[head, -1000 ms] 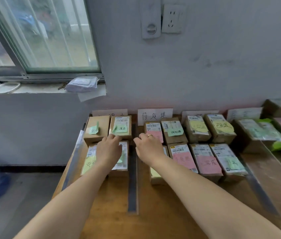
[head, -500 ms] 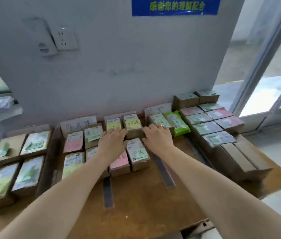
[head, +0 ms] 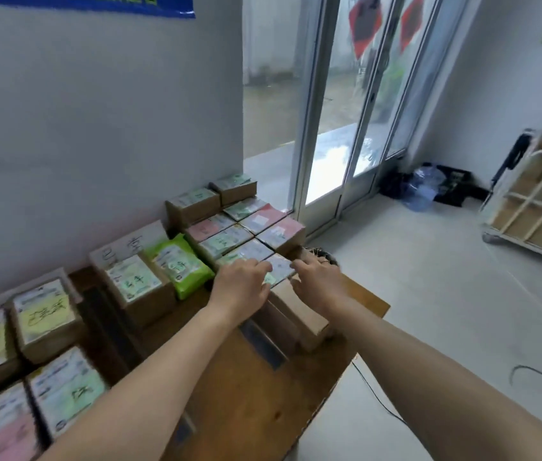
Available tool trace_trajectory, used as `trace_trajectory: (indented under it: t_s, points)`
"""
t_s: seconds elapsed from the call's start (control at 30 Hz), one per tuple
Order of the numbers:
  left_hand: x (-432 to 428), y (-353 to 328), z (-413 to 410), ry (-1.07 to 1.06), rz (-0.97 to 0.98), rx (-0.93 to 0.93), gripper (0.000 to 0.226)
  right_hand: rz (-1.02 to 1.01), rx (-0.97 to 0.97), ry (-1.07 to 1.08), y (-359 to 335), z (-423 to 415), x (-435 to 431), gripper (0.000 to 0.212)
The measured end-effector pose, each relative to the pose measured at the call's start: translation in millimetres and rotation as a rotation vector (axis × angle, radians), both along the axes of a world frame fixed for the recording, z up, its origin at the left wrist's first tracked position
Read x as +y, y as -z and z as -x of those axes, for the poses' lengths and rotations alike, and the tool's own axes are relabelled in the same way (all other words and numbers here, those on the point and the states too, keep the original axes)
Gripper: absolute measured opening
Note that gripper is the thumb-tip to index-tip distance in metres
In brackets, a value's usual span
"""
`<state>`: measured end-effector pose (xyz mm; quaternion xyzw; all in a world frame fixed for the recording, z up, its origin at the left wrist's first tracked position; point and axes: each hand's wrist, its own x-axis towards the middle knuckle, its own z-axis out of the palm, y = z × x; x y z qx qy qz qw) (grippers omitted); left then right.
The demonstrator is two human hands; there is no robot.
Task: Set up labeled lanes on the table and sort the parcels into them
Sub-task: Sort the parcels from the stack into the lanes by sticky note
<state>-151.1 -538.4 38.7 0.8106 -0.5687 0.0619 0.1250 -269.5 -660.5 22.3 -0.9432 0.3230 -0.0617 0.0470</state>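
At the desk's far right end: both hands sit on the last group of parcels, with both forearms stretched out over the wood.
Left hand (head: 241, 281): palm down and fingers nearly straight, it rests flat on the near parcels of that group and holds nothing.
Right hand (head: 317, 276): it is seen from the back with a ring on one finger. Its fingertips are against the right edge of the grey-labelled parcel (head: 277, 267), and it is not possible to tell whether they clasp it.
Grey-labelled parcel: it lies flat at the near right corner of the group, between the two hands.
Right-hand group (head: 239, 234): flat cartons are packed edge to edge in rows, some with pink tops and some with green notes. Two taller cartons stand behind them against the wall.
Plain brown boxes (head: 299, 314): they stand at the desk's right edge, just in front of the group and below the right wrist.
Green pouch (head: 176, 264): it is a soft parcel with a handwritten note, lying just left of the group and touching a brown carton (head: 134, 281) on its left.
Paper lane label (head: 129, 242): this handwritten sheet leans on the wall behind that carton and the pouch.
Dark tape strips: one strip (head: 261, 344) runs along the desk under the left forearm, and a second strip (head: 103, 314) runs further left. Each strip separates one lane from the next.
Left lanes: they hold more labelled cartons, one of which carries a yellow note (head: 46, 314).
Desk (head: 246, 394): it is brown wood with its back edge against a grey wall.
Room: a glass door (head: 346, 128) is to the right of the wall. A wire trolley (head: 535, 194) stacked with cartons stands at the far right, and a thin cable (head: 379, 404) lies on the floor.
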Motion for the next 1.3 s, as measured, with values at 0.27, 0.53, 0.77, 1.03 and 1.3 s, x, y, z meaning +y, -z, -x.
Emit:
trace_trajectory:
  t_s: [0.27,0.53,0.77,1.03,1.3]
  points:
    - [-72.9,39.5,31.7,0.036,-0.154,0.172,0.042,-0.165,0.271,0.037,53.5,20.8,-72.0,0.047]
    - [-116.0,55.0,66.5,-0.261,-0.460,0.231,0.035,-0.428,0.279,-0.095,87.9,34.2,-148.3,0.049]
    - [-128.7,65.7,104.7,-0.547,-0.523,0.457,0.047,-0.488,0.206,-0.123,95.2,34.9,-153.0,0.084]
    - [-135.1,92.1,108.2,-0.811,-0.217,0.788,0.059,-0.641,0.195,-0.301,99.7,28.4,-157.9,0.067]
    - [-149.9,101.9,103.8,-0.838,0.106,0.938,0.043,-1.078,-0.140,0.085,94.4,40.5,-202.4,0.048]
